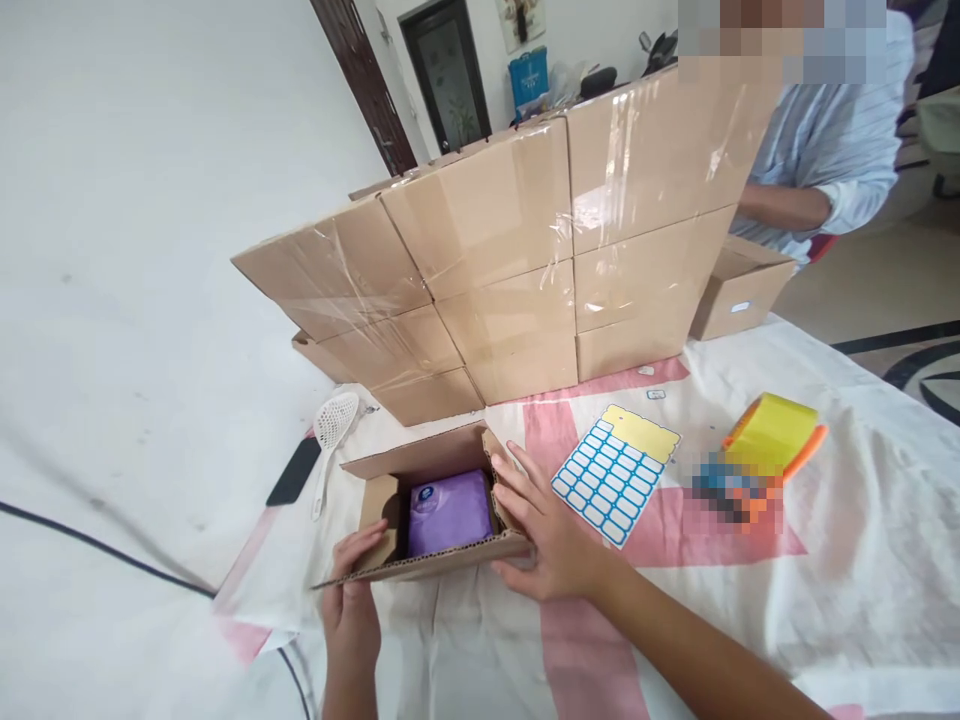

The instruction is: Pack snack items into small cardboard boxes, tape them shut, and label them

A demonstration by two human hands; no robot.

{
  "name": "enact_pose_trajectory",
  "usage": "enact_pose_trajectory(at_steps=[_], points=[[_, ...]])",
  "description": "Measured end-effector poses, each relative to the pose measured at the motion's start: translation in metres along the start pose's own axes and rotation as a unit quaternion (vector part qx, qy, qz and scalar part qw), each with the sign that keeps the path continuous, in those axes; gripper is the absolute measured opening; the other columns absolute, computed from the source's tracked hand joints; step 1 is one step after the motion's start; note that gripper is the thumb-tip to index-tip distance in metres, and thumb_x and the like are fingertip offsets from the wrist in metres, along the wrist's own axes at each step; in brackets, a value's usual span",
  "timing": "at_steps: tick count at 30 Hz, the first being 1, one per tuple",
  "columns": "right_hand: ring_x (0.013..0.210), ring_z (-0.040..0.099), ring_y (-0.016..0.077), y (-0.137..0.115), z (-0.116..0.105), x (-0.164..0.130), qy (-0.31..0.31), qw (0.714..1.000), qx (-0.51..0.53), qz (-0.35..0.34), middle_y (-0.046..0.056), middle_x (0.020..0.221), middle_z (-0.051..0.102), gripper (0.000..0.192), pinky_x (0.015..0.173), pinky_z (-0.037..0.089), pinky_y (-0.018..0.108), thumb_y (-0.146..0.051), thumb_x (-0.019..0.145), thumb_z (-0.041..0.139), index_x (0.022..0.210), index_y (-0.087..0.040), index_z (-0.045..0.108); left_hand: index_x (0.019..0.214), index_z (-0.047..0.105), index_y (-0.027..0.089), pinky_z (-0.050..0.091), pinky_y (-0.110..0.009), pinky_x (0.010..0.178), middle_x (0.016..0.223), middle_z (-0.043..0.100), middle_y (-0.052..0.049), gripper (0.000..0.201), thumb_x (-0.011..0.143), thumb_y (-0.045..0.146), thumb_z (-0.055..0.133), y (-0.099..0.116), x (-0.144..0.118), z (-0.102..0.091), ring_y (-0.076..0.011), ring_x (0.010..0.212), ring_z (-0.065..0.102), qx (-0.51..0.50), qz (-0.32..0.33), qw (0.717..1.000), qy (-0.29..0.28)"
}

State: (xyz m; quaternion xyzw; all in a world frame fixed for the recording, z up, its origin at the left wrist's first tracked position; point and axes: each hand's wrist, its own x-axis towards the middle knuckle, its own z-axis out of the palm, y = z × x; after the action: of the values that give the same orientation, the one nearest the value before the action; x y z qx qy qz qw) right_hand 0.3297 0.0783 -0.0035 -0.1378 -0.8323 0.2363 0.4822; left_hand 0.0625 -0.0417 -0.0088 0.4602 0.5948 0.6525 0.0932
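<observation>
An open cardboard box point(457, 567) stands on the cloth-covered table before me, its flaps raised. Inside it lies a purple plastic-wrapped pack point(451, 512); the print on it is too small to read. My left hand point(355, 570) grips the box's left end, fingers over the edge. Around the right end flap closes my right hand point(551, 535), fingers on top and thumb low on the front. Just right of that hand is a sheet of blue-bordered labels point(611, 485) with a yellow top part.
A wall of taped cardboard boxes point(502, 290) rises behind. At left lie a white slotted skimmer point(335, 425) and a black flat object point(294, 470). A yellow-and-orange tape dispenser point(772, 440) sits at right. Behind a labelled box point(739, 290) stands another person point(832, 150).
</observation>
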Motion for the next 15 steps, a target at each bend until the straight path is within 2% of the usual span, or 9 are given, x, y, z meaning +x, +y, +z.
enact_pose_trajectory(at_steps=[4,9,15], points=[[0.155,0.013,0.0384,-0.004,-0.007,0.004,-0.008,1.000,0.014,0.018,0.008,0.164,0.031,0.084,0.120,0.025,0.065,-0.029,0.080,0.069,0.153,-0.031,0.028,0.092,0.073,0.020,0.048,-0.052,0.104,0.107,0.071,-0.013,0.056,0.084,0.072,0.056,0.000,0.002,0.002,-0.0320,0.111,0.063,0.002,0.005,1.000,-0.001],[0.154,0.013,0.0379,-0.009,-0.009,0.009,-0.056,0.998,0.002,0.034,0.005,0.157,0.044,0.082,0.119,0.027,0.063,-0.032,0.079,0.071,0.152,-0.032,0.033,0.092,0.073,0.020,0.047,-0.051,0.104,0.108,0.071,-0.012,0.052,0.087,0.068,0.055,0.001,0.001,0.003,-0.0308,0.111,0.063,0.004,0.017,1.000,0.000],[0.154,0.013,0.0381,-0.011,-0.012,0.012,-0.084,0.995,-0.017,0.051,0.007,0.156,0.044,0.068,0.119,0.030,0.061,-0.037,0.084,0.069,0.147,-0.026,0.044,0.089,0.070,0.019,0.048,-0.052,0.102,0.105,0.070,-0.013,0.058,0.086,0.073,0.051,0.007,0.004,0.010,-0.0312,0.109,0.064,0.023,0.020,1.000,0.006]])
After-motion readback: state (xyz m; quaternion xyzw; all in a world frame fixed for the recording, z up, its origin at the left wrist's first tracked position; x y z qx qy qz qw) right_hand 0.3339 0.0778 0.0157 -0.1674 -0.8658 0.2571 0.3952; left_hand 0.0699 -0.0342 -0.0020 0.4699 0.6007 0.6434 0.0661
